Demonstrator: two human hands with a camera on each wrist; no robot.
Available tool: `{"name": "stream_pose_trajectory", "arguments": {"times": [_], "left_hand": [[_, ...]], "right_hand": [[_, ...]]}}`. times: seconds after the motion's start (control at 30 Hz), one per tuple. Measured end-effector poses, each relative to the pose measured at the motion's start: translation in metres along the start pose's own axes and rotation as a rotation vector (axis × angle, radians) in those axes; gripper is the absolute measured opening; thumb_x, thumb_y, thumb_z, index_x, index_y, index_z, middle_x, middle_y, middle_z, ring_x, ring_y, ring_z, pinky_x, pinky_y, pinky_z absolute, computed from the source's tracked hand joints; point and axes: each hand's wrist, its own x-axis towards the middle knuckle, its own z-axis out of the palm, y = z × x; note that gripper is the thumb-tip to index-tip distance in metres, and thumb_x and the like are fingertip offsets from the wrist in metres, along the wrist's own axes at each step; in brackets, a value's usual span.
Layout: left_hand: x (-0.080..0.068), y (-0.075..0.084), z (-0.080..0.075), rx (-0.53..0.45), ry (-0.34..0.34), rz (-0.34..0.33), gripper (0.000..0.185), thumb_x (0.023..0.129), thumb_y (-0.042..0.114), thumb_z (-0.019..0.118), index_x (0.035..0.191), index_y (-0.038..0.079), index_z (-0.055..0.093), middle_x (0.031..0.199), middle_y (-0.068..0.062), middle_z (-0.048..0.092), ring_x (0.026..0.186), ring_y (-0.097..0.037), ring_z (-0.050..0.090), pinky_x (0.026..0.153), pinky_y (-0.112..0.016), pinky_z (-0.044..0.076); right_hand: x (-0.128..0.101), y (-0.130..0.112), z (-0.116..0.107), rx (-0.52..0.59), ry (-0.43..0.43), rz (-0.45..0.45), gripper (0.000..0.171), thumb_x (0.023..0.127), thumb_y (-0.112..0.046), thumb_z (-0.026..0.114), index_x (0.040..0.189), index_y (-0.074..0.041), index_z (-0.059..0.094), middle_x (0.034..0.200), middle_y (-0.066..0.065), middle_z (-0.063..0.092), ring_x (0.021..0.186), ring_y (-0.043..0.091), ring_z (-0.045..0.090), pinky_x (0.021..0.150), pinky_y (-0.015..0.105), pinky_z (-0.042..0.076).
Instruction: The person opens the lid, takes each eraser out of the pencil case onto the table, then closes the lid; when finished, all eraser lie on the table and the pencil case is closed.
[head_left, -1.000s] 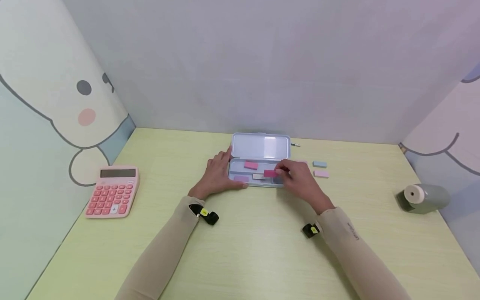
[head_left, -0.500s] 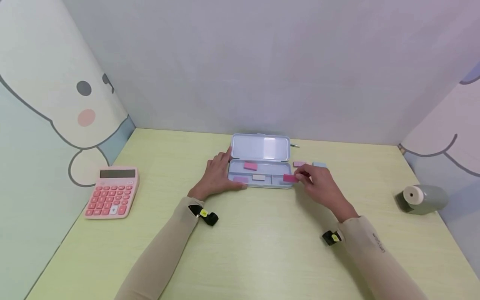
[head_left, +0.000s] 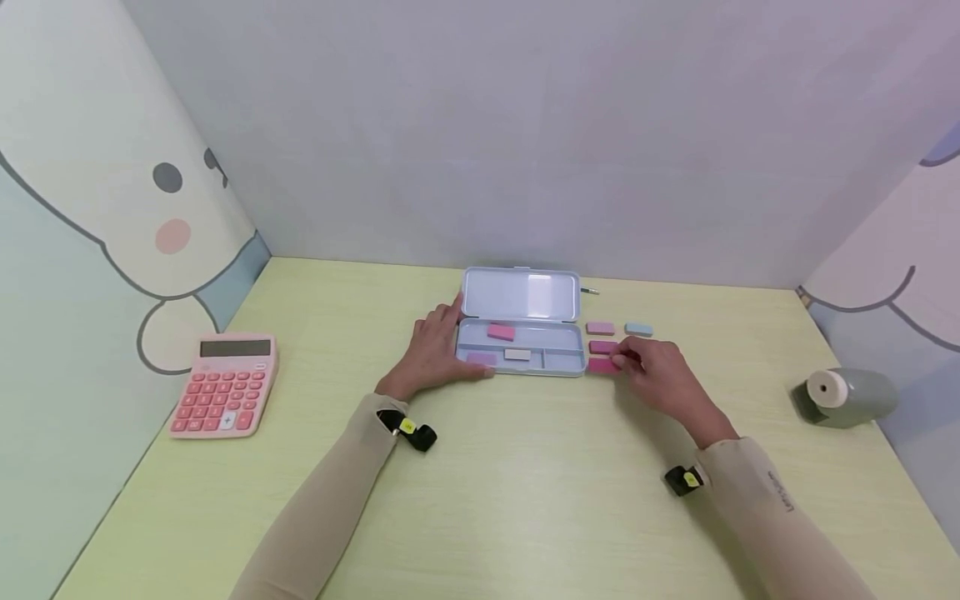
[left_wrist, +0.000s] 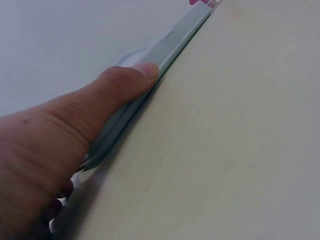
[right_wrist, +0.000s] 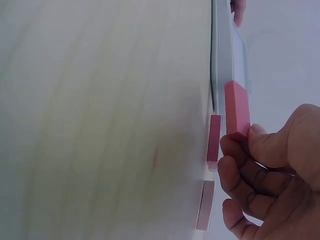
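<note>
Pink block (right_wrist: pixel 237 107), long axis sideways, free end toward the case (head_left: pixel 543 336), other end between pinching fingers (right_wrist: pixel 234 150) of right hand (head_left: pixel 660 379)

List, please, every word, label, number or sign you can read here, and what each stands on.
"+": white key on the pink calculator.
Other keys: marks too small to read reliably.
Right sleeve: dark lettering too small to read.
Yellow labels on black wrist cameras: too small to read.
</note>
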Motion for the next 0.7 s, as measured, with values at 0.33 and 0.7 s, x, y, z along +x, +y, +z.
{"name": "stream_pose_trajectory", "arguments": {"times": [0.33, 0.7], "left_hand": [[-0.0008, 0.0003, -0.0002, 0.003, -0.002, -0.002, 0.146, 0.069, 0.067, 0.091, 0.175, 0.018, 0.004, 0.157, -0.016, 0.046, 0.143, -0.036, 0.043, 0.126, -0.054, 0.027], [-0.0023, 0.0019, -0.0017, -0.004, -0.014, -0.010, 0.145, 0.070, 0.067, 0.091, 0.175, 0.019, 0.004, 0.159, -0.016, 0.044, 0.145, -0.035, 0.041, 0.125, -0.054, 0.027]], "right_hand": [[0.0037, 0.0030, -0.0026, -0.019, -0.060, 0.052, 0.012, 0.102, -0.007, 0.069, 0.102, 0.002, 0.077, 0.087, 0.012, 0.076, 0.076, 0.022, 0.058, 0.075, 0.036, 0.045], [0.0046, 0.0048, -0.0008, -0.023, -0.088, 0.076, 0.019, 0.098, -0.016, 0.078, 0.108, 0.001, 0.078, 0.090, 0.010, 0.072, 0.082, 0.023, 0.057, 0.075, 0.035, 0.046]]}}
